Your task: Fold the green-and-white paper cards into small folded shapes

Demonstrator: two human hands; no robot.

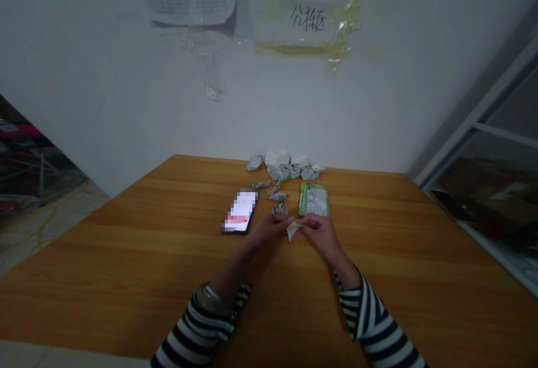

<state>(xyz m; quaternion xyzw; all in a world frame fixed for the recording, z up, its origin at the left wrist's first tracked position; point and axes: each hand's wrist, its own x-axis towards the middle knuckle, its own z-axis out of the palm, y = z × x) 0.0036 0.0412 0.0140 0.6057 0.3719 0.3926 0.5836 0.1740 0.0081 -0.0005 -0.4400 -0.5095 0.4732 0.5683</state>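
Over the middle of a wooden table [126, 267], my left hand [269, 228] and my right hand [320, 232] meet, each pinching one side of a small folded piece of paper [293, 229] held between their fingertips. The paper is white with green print. Just beyond my hands lies a green and white stack of printed paper [313, 200]. A phone [240, 212] with a lit screen lies flat to the left of my left hand. Both arms wear black and white striped sleeves.
Several small folded paper pieces [286, 171] lie in a cluster near the table's far edge, with a few more [275, 190] trailing toward my hands. A white wall with taped sheets stands behind. A metal shelf frame [483, 127] is on the right.
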